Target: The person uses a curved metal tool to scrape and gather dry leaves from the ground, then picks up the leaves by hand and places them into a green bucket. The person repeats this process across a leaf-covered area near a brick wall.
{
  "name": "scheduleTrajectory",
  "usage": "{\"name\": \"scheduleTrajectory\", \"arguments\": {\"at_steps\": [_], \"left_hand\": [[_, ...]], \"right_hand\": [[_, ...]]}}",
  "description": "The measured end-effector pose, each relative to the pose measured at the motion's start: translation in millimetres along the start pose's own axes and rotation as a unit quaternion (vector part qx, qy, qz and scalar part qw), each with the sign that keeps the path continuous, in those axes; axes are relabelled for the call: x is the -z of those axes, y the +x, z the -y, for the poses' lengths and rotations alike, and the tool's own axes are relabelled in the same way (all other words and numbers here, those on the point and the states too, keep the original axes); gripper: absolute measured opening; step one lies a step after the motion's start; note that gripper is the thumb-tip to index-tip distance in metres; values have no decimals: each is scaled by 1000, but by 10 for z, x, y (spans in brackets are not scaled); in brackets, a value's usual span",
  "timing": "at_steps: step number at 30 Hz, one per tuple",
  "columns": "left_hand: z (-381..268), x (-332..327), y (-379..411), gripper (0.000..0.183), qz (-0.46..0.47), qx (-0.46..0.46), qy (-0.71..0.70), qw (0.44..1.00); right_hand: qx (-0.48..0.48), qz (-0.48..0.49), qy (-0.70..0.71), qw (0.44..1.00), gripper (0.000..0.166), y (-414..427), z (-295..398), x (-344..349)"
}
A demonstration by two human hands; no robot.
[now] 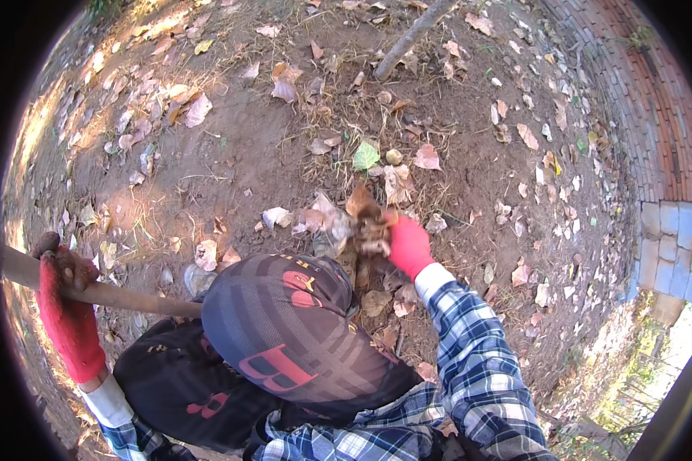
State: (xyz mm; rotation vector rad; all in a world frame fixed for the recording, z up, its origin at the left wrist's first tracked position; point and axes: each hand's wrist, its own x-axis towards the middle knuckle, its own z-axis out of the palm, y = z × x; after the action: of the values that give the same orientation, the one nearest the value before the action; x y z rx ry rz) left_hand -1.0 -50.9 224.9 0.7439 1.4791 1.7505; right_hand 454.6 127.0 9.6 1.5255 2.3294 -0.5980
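My left hand (pixel 69 311), in a red knit glove with dark, soiled fingers, is wrapped around a wooden pole handle (pixel 132 299). The handle runs from the left rim to behind my knee, which hides its far end. In front of my knees, my right hand (pixel 408 245) in a matching red glove reaches down to the ground. Its fingers are blurred against a brown dry leaf (pixel 361 200) and a pale crumpled leaf (pixel 333 219). Whether they grip any of the leaves is unclear. A green leaf (pixel 366 156) and a small round yellowish object (pixel 394 157) lie just beyond.
Bare soil (pixel 254 138) with scattered dry leaves and straw surrounds me. A thin tree trunk or pole (pixel 409 43) rises from the ground ahead. Red brick paving (pixel 657 98) and grey paving blocks (pixel 674 242) border the right. My bent knees in printed dark trousers (pixel 277 328) fill the lower middle.
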Motion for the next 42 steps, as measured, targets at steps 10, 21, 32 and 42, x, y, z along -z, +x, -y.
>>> {"name": "scheduleTrajectory", "arguments": {"at_steps": [10,21,32,42], "left_hand": [[-3,-1,50,42,22,18,14,999],[21,65,108,38,-3,43,-1,999],[-17,34,31,39,15,46,20,999],[-102,-61,11,37,0,49,27,998]], "right_hand": [[-162,-3,192,968,64,723,-526,140],[-204,-4,248,947,58,-1120,-686,-1045],[-74,127,113,983,57,-1380,-274,-319],[-34,91,-71,993,40,-1128,-97,-746]]}}
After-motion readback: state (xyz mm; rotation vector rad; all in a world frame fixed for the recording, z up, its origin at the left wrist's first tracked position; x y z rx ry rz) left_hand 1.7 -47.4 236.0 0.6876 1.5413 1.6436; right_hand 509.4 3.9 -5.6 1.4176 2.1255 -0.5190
